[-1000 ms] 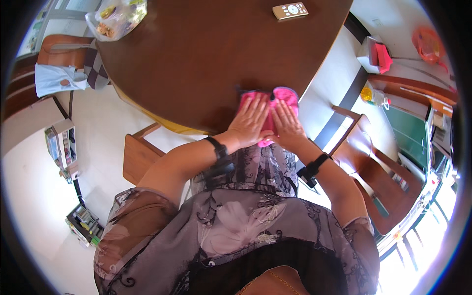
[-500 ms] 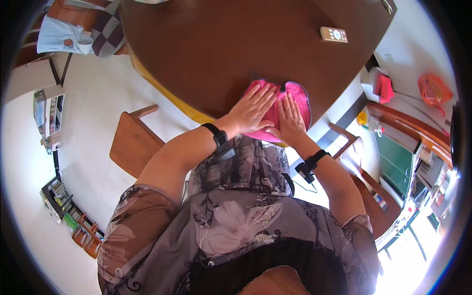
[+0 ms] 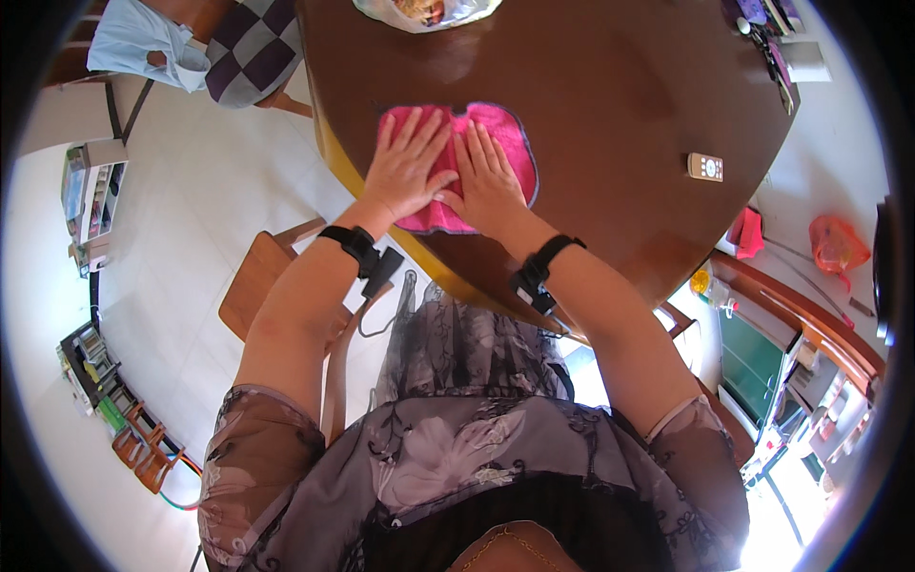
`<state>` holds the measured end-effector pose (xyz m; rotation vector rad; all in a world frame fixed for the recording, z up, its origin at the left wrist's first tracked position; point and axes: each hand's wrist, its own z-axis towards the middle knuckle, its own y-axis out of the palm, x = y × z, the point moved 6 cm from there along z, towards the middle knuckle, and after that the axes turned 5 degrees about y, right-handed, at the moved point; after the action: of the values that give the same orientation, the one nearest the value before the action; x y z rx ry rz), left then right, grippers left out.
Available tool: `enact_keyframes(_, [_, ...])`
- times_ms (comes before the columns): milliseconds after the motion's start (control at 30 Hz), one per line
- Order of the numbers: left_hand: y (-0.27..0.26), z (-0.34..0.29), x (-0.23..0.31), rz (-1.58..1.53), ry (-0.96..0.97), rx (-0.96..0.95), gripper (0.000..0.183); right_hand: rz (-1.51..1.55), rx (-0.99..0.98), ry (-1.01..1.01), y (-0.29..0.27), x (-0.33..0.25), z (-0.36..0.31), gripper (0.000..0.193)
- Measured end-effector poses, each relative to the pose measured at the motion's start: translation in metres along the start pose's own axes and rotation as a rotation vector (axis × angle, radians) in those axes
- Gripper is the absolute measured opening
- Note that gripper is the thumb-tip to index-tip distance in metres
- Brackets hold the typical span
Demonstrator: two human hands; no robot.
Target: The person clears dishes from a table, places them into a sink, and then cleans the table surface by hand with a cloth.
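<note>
A bright pink cloth [image 3: 515, 151] with a dark edging lies spread flat on the brown table [image 3: 581, 114], close to its left front edge. On the cloth's left half rests my left hand [image 3: 408, 170], palm down with fingers stretched out and apart. Beside it my right hand [image 3: 488, 183] lies flat on the cloth too, fingers pointing to the far side. The two thumbs almost meet in the middle. Each wrist carries a black band with a small dark device.
A beige remote control [image 3: 705, 167] lies on the table at the right. At the far edge stands a plastic bag [image 3: 427, 11] with things in it. Wooden chairs [image 3: 255, 286] are near the table's left side, one with a checkered cushion [image 3: 253, 52].
Both hands and the cloth under them have slid left and farther from me across the table. The view has shifted, and more of the bag at the far edge shows.
</note>
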<state>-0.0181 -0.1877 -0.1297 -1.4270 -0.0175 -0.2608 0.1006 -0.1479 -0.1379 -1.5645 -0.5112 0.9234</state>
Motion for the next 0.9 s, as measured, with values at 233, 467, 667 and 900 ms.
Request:
enact_keyframes(233, [0.045, 0.0, -0.076, 0.124, -0.184, 0.12, 0.064, -0.141, 0.058, -0.11, 0.043, -0.012, 0.069, 0.084])
enact_keyframes(467, [0.04, 0.017, -0.112, 0.326, -0.233, 0.178, 0.058, -0.162, 0.14, -0.153, 0.046, -0.011, 0.112, 0.079])
enact_keyframes(667, [0.05, 0.018, -0.143, 0.357, -0.172, 0.295, 0.06, -0.186, 0.16, -0.117, 0.051, -0.018, 0.128, 0.079])
enact_keyframes(900, [0.07, 0.006, -0.118, 0.374, -0.256, 0.175, 0.059, -0.117, 0.199, -0.164, 0.061, -0.008, 0.088, 0.089])
